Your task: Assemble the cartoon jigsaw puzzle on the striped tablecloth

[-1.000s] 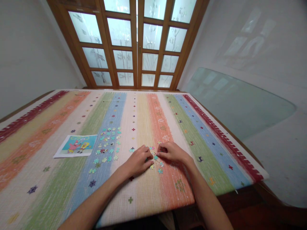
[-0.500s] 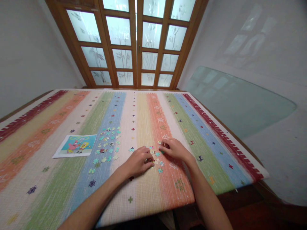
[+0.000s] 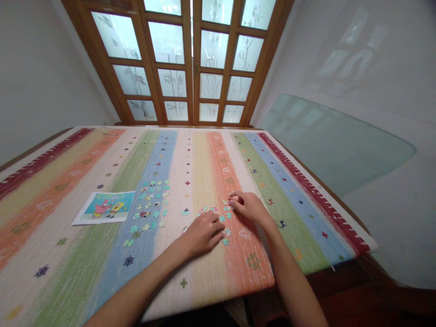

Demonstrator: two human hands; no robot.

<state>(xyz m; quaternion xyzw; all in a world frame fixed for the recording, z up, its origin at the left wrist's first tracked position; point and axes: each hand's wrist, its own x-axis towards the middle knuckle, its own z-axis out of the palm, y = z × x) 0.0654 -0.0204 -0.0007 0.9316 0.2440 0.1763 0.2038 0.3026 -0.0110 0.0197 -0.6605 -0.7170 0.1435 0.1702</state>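
Note:
My left hand (image 3: 204,234) lies low over a group of small jigsaw pieces (image 3: 222,218), its fingers stretched out and a little bent. It covers some of the pieces, and others show around its edges. My right hand (image 3: 250,207) is at the right side of this group, thumb and fingers pinched together at a jigsaw piece, which the fingertips mostly hide. Beside those fingertips lies a yellowish piece (image 3: 225,202). Further left, several loose turquoise and pale green pieces (image 3: 153,224) are spread on the blue stripe of the cloth.
A printed cartoon picture (image 3: 106,208) lies left of the loose pieces. The striped tablecloth (image 3: 81,254) covers the table, whose near edge runs below my forearms. Wooden glazed doors (image 3: 192,72) stand behind, and a glass panel (image 3: 334,141) is at the right wall.
My left hand has shifted slightly right, its fingers now flatter and covering different pieces. My right hand has moved a little, its fingers drawn closer together. The view has shifted slightly.

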